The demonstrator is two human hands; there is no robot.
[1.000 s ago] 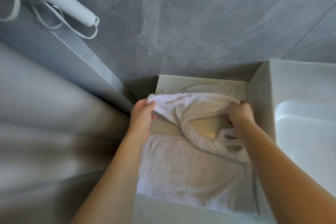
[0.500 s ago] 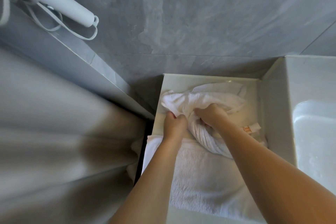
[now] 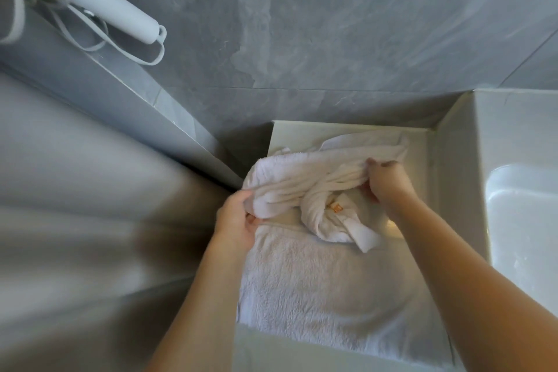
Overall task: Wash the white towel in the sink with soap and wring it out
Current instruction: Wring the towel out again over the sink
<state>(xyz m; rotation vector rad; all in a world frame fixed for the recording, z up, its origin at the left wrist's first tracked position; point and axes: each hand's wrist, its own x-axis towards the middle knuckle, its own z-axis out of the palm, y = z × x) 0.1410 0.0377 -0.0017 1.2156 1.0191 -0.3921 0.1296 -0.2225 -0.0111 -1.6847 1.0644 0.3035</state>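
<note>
Terry cloth of the white towel (image 3: 305,181), stretched above the shelf (image 3: 302,131) left of the sink (image 3: 519,220) with fingers of the left hand (image 3: 238,220) and right hand (image 3: 389,183) gripping opposite ends, appears soft, limp, probably water-heavy; grip bunched ends.

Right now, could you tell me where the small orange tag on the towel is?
In the head view, the orange tag sits on the twisted white towel, between the left hand and right hand.

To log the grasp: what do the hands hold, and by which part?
Both grip the white towel: left hand its left end, right hand its right end.
</note>
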